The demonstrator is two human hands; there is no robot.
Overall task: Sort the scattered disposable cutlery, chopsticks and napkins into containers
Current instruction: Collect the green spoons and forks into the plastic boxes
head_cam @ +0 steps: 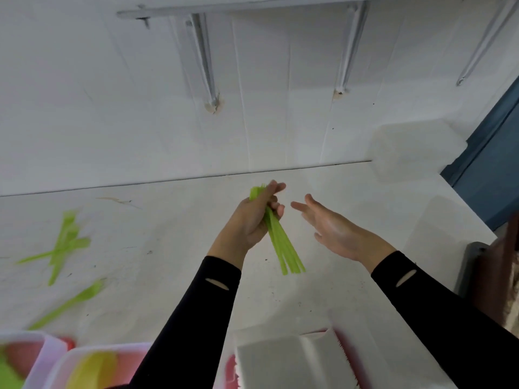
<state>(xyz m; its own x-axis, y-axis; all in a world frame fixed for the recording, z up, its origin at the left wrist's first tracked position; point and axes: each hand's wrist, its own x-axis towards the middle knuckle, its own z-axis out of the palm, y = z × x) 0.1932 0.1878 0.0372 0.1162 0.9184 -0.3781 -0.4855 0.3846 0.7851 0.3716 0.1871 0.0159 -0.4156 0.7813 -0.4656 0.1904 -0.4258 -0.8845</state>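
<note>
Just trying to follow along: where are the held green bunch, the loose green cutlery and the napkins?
green bunch (280, 248): head view, handles below the left hand (250, 223)
loose green cutlery (60, 248): head view, where the pieces cross
napkins (278, 360): head view, top of the white stack

You wore a snug black left sleeve (193, 318) and right sleeve (438, 304), reaching your wrists, each with a small oval slit (216, 284) near the cuff. Your left hand (250, 223) and right hand (334, 228) were bare.

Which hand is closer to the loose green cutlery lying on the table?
Left. The left hand, gripping a bundle, is right of the loose cutlery; the right hand is farther right.
</note>
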